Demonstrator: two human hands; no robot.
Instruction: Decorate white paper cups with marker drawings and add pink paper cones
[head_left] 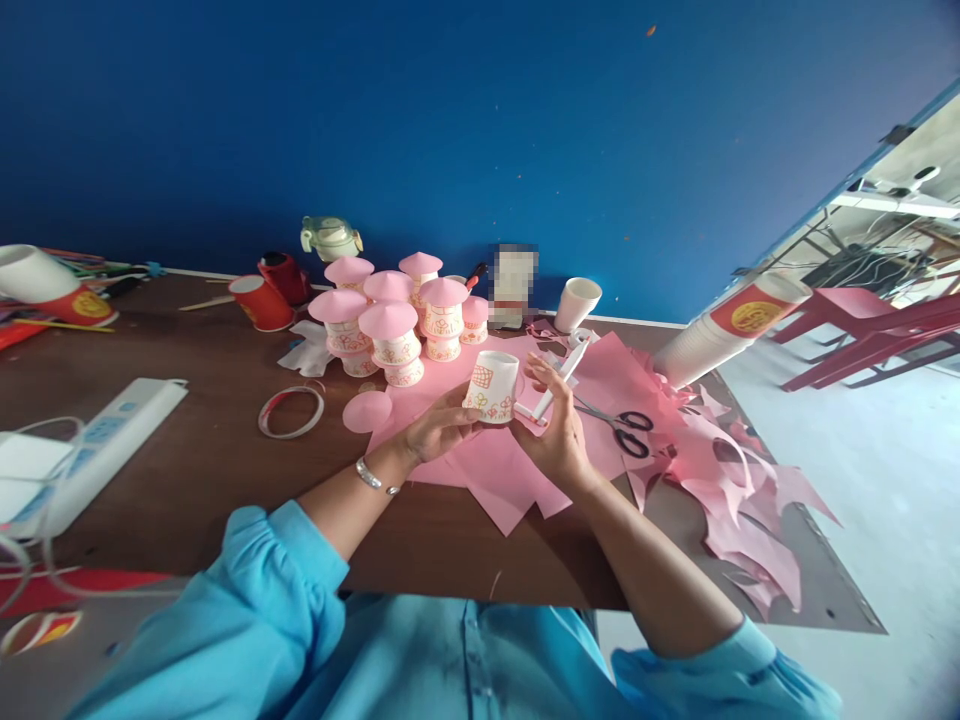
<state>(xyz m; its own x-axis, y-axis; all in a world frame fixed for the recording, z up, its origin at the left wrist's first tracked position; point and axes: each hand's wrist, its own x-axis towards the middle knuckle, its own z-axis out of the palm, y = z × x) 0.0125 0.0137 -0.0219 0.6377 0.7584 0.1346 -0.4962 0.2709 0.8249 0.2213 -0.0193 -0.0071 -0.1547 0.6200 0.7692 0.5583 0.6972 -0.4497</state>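
Note:
My left hand [442, 425] grips a white paper cup [491, 388] drawn with orange-red flowers and a grid window. My right hand [559, 440] is at the cup's right side, with a slim white pen-like marker [564, 378] slanting between its thumb and fingers; the fingertips are partly hidden. Behind the cup stand several small cup houses [390, 340] with pink cone roofs. A loose pink paper cone [367, 411] lies left of my left hand. Under both hands are pink paper sheets [510, 495]. Black-handled scissors [634, 432] rest on the paper at the right.
A tape roll [291, 412] and a white power strip [112, 450] lie on the left. Red cups [262, 303] and a lidded bottle [331, 238] stand near the blue wall. Pink scraps [720, 470] and a leaning stack of paper cups [720, 330] crowd the right edge.

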